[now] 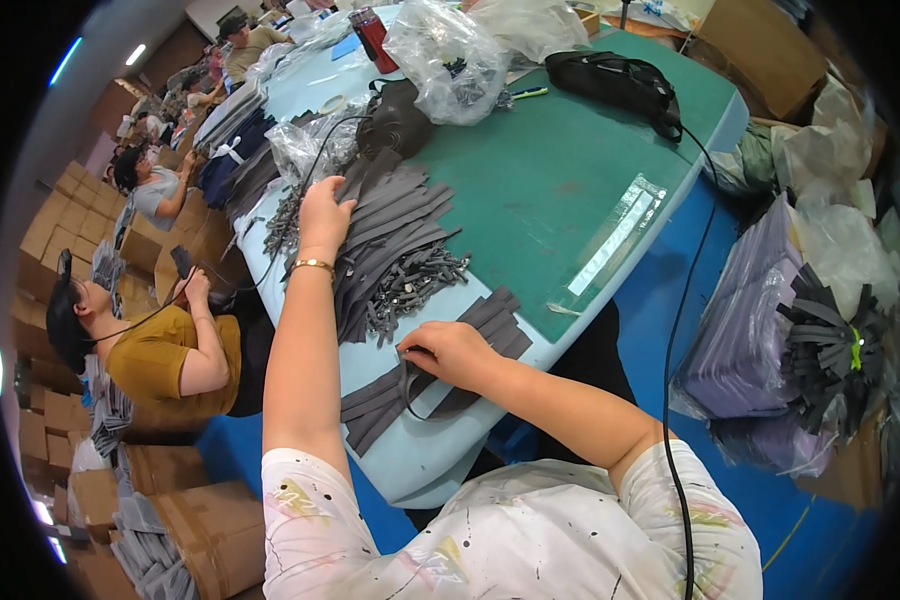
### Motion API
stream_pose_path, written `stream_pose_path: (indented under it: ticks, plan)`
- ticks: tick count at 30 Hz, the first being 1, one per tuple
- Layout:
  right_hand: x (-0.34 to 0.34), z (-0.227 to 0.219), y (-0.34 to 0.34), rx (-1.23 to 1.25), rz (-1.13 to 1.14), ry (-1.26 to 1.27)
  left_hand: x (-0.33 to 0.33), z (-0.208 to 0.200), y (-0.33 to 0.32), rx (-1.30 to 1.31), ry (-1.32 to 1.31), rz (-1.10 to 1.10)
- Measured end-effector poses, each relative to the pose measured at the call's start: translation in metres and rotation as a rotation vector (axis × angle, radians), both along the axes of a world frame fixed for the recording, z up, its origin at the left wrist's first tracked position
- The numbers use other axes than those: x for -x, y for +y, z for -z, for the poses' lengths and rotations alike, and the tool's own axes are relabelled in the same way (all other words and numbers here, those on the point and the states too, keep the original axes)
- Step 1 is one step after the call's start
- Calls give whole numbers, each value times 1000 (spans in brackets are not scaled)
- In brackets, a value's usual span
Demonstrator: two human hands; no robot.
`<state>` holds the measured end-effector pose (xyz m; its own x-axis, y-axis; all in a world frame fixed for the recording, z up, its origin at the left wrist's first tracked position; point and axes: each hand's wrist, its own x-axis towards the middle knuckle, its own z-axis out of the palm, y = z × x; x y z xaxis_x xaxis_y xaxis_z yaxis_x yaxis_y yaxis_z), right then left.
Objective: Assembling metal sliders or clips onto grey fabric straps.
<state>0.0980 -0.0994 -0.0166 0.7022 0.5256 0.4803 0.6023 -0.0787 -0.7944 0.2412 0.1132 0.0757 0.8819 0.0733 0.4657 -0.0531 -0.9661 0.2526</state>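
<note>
- Currently, the right hand (452,352) is pinching a dark strip (406,392).
- The left hand (324,218) is spreading its fingers beside the heaped gray strips (395,215).

This looks like a workshop or small factory floor for hand work on soft goods. A large pale-blue tabletop (425,465) with a green mat (530,200) carries heaps of flat dark-grey fabric strips (400,205). Left of the tabletop are a worker in a mustard-yellow shirt (170,355) and brown cardboard cartons (220,530) (one stuffed with grey pieces); farther workers line its far left side. Right of the tabletop, plastic-wrapped purple sheets (735,310) stand stacked above a bright-blue floor (770,505).
</note>
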Motion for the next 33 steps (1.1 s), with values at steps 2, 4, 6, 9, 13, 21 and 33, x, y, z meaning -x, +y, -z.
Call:
stream_pose_path:
  ticks: [2,4,6,9,13,21,33]
  plan:
    - [0,0,0,-38,12,-13,7,6,-13,-77,-121,83]
    - [-2,-1,-1,-80,46,-13,32,8,-29,101,-88,187]
    - [-5,-5,-4,-155,108,-33,68,22,-38,516,166,288]
    - [-6,-17,-10,-244,179,112,135,31,-58,1034,364,269]
    - [-11,-13,-7,-471,134,361,192,46,-70,1631,636,219]
    - [-21,-12,-18,-295,142,517,216,50,-87,1437,279,165]
    - [-85,3,-33,508,484,-111,174,54,-97,1009,-126,149]
